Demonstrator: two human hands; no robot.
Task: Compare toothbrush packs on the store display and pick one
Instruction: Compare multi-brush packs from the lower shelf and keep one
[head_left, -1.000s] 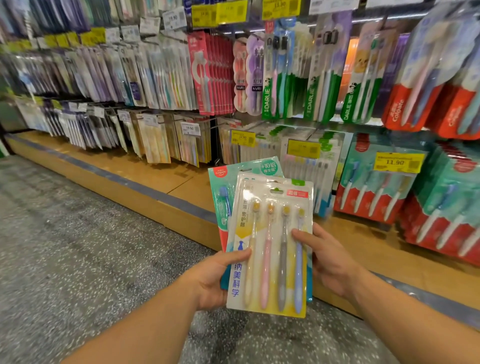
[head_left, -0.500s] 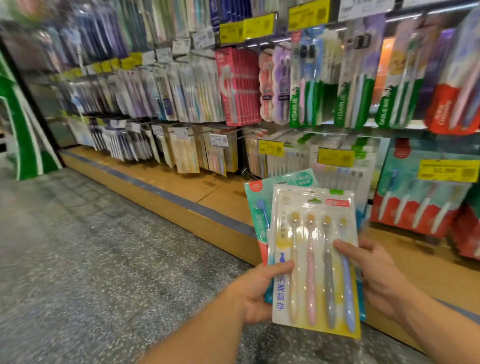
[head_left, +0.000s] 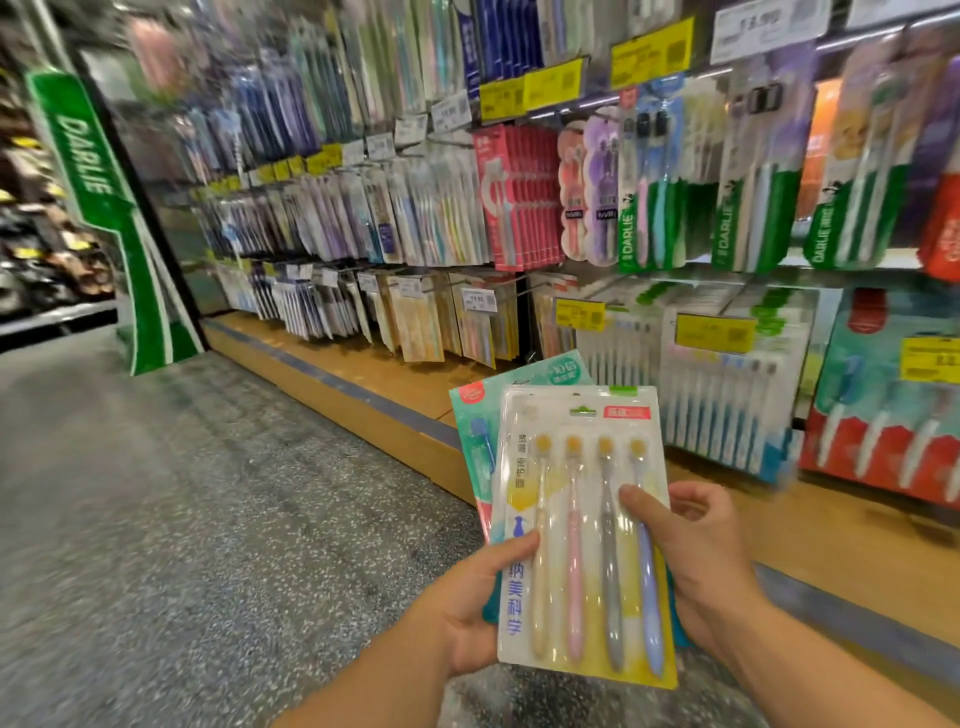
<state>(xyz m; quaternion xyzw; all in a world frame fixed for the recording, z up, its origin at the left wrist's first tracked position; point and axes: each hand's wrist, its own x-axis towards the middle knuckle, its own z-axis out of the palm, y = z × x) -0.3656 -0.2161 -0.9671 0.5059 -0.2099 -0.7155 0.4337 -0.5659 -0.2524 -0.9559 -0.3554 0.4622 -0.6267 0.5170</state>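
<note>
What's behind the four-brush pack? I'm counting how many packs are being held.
A teal pack sits behind the four-brush pack, showing along its top and left edges. Most of it is covered, so its brush count can't be seen. Left hand and right hand hold the stack.

White-yellow toothbrush pack (head_left: 582, 525) — teal pack (head_left: 475, 431) behind; green sign (head_left: 98, 171).

Two bare forearms enter from the lower edge of the frame, one from the lower centre and one from the lower right corner. No sleeve covers either as far as the frame shows. The left hand (head_left: 467, 613) and right hand (head_left: 696, 561) wear no gloves, rings, watch or wristband.
</note>
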